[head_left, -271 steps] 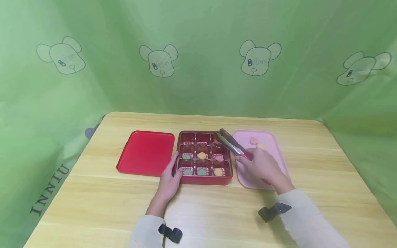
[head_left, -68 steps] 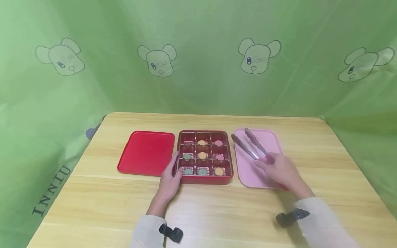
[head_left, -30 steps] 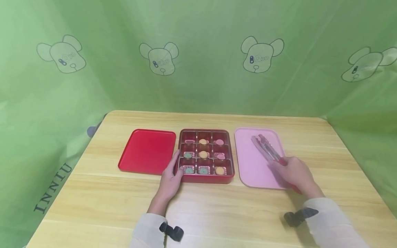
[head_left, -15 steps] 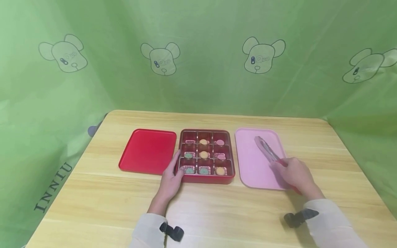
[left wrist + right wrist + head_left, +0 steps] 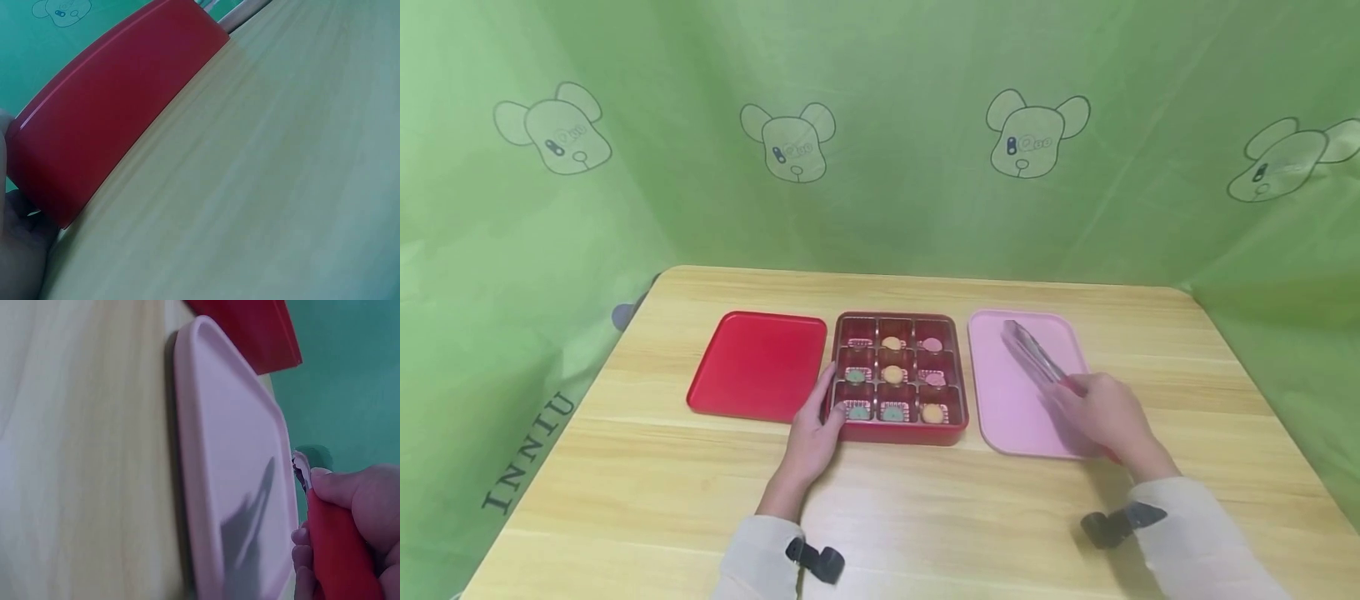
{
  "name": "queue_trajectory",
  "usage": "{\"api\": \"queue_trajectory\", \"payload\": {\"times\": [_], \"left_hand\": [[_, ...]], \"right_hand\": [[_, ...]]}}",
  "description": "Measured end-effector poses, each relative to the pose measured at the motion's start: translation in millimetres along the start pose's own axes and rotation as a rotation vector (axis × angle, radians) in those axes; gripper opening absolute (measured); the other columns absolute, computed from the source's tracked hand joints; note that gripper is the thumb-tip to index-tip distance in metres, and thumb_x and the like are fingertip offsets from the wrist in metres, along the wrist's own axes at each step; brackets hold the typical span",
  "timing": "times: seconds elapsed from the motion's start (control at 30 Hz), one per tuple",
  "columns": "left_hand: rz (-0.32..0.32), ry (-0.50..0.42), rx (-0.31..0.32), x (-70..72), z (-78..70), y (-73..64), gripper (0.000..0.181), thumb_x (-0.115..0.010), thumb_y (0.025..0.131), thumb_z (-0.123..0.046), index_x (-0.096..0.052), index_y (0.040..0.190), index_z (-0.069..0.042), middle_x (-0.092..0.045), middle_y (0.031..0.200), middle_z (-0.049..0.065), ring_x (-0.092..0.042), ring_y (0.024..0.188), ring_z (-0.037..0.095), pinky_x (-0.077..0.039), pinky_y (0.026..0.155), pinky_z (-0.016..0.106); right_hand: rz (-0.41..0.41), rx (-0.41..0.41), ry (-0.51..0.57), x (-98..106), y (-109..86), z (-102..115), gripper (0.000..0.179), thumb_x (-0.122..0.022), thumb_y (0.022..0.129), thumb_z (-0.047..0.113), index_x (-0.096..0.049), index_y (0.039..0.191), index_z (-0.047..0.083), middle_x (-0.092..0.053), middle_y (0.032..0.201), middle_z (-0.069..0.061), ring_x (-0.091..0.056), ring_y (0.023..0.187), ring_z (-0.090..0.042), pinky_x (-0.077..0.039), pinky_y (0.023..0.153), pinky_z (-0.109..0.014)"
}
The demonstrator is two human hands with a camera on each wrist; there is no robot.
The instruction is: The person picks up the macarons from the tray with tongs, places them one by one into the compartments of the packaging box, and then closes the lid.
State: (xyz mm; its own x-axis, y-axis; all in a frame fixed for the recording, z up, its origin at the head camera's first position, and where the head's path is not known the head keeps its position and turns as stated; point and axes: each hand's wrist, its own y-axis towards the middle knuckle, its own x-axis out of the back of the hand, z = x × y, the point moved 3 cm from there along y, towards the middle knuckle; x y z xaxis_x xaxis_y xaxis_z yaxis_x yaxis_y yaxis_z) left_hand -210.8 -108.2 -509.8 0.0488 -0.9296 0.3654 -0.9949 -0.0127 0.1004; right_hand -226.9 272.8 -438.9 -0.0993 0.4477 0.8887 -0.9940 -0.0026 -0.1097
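My left hand grips the front left corner of a red box, with the thumb near its rim and the fingers along its side. Inside, a divided insert holds several small round pastel cookies: yellow ones, pink ones and green ones. The back left compartment has only a patterned liner. My right hand holds red-handled metal tongs above a pink tray. The tongs' arms are close together, and no cookie shows between their tips. In the right wrist view the tray's surface is bare.
A red lid lies flat on the wooden table, left of the box. Green sheeting with bear-head prints hangs behind and at both sides.
Since the oldest frame, a pink and a yellow cookie left the tray; the back middle and back right compartments now hold cookies. The tongs moved from box to tray and narrowed. Left hand unmoved.
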Motion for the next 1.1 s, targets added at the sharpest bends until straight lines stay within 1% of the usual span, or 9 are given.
{"api": "queue_trajectory", "payload": {"times": [0.17,0.23,0.3,0.4,0.53,0.6,0.73,0.97,1.1], "left_hand": [[0.0,0.003,0.002,0.0,0.1,0.0,0.066,-0.051,0.091,-0.016,-0.026,0.146,-0.043,-0.035,0.151,-0.002,-0.028,0.14,0.023,-0.028,0.112,0.051],[0.0,0.002,0.002,-0.1,0.2,-0.3,0.066,-0.051,0.091,-0.017,-0.026,0.146,-0.043,-0.035,0.151,-0.002,-0.028,0.14,0.023,-0.027,0.112,0.051],[0.0,0.001,0.004,-0.3,0.3,-0.4,0.066,-0.051,0.091,-0.017,-0.025,0.146,-0.044,-0.035,0.151,-0.002,-0.028,0.14,0.022,-0.027,0.112,0.051],[0.001,0.0,0.007,-0.2,0.1,-0.8,0.066,-0.051,0.091,-0.017,-0.025,0.146,-0.043,-0.035,0.151,-0.001,-0.028,0.14,0.023,-0.027,0.112,0.051],[0.0,0.0,0.009,0.1,-0.8,-0.8,0.066,-0.052,0.091,-0.017,-0.026,0.146,-0.042,-0.035,0.151,-0.001,-0.028,0.14,0.023,-0.027,0.112,0.051],[-0.001,-0.002,0.007,0.1,-1.2,-0.4,0.066,-0.052,0.091,-0.017,-0.026,0.146,-0.042,-0.035,0.151,-0.002,-0.028,0.14,0.023,-0.027,0.112,0.052],[-0.002,-0.002,0.002,0.4,0.0,0.5,0.066,-0.052,0.091,-0.017,-0.027,0.147,-0.04,-0.035,0.151,-0.002,-0.029,0.14,0.023,-0.027,0.111,0.052],[-0.003,-0.001,0.002,-0.1,0.7,0.8,0.065,-0.052,0.091,-0.018,-0.027,0.147,-0.04,-0.036,0.15,0.0,-0.029,0.14,0.024,-0.028,0.111,0.053],[-0.002,-0.001,0.007,-0.1,0.2,0.5,0.065,-0.052,0.091,-0.019,-0.026,0.147,-0.039,-0.035,0.15,0.001,-0.029,0.14,0.025,-0.028,0.111,0.053]], "right_hand": [[-0.009,0.043,-0.017,2.9,2.7,16.4,0.04,-0.054,0.094,0.031,-0.064,0.115,-0.002,-0.065,0.099,-0.028,-0.058,0.074,-0.026,-0.048,0.063,-0.04],[-0.011,0.054,-0.012,3.7,4.1,24.0,0.039,-0.053,0.094,0.031,-0.065,0.115,0.0,-0.065,0.101,-0.028,-0.059,0.074,-0.027,-0.048,0.063,-0.04],[-0.007,0.062,0.008,4.0,5.7,32.6,0.038,-0.054,0.094,0.031,-0.065,0.113,0.0,-0.065,0.095,-0.026,-0.057,0.07,-0.026,-0.047,0.058,-0.039],[-0.003,0.084,0.035,3.4,8.9,46.5,0.037,-0.054,0.094,0.034,-0.068,0.108,0.002,-0.065,0.084,-0.016,-0.052,0.062,-0.021,-0.043,0.052,-0.031],[-0.02,0.142,0.026,-0.3,13.3,66.8,0.033,-0.054,0.094,0.036,-0.071,0.093,0.007,-0.063,0.074,-0.007,-0.051,0.058,-0.018,-0.041,0.053,-0.029],[-0.022,0.153,0.023,-3.4,15.2,77.0,0.033,-0.053,0.094,0.037,-0.07,0.088,0.009,-0.062,0.071,-0.006,-0.051,0.057,-0.018,-0.042,0.053,-0.029],[0.015,0.148,0.044,-12.6,19.4,99.9,0.035,-0.052,0.094,0.039,-0.067,0.082,0.01,-0.058,0.068,-0.005,-0.051,0.058,-0.018,-0.042,0.054,-0.03],[0.028,0.235,0.013,-26.8,28.1,140.1,0.029,-0.057,0.092,0.035,-0.062,0.076,0.011,-0.054,0.061,-0.002,-0.047,0.054,-0.015,-0.041,0.052,-0.028],[0.033,0.267,0.007,-34.8,31.7,157.2,0.026,-0.06,0.091,0.035,-0.063,0.079,0.012,-0.056,0.06,-0.001,-0.048,0.05,-0.014,-0.042,0.049,-0.028]]}}
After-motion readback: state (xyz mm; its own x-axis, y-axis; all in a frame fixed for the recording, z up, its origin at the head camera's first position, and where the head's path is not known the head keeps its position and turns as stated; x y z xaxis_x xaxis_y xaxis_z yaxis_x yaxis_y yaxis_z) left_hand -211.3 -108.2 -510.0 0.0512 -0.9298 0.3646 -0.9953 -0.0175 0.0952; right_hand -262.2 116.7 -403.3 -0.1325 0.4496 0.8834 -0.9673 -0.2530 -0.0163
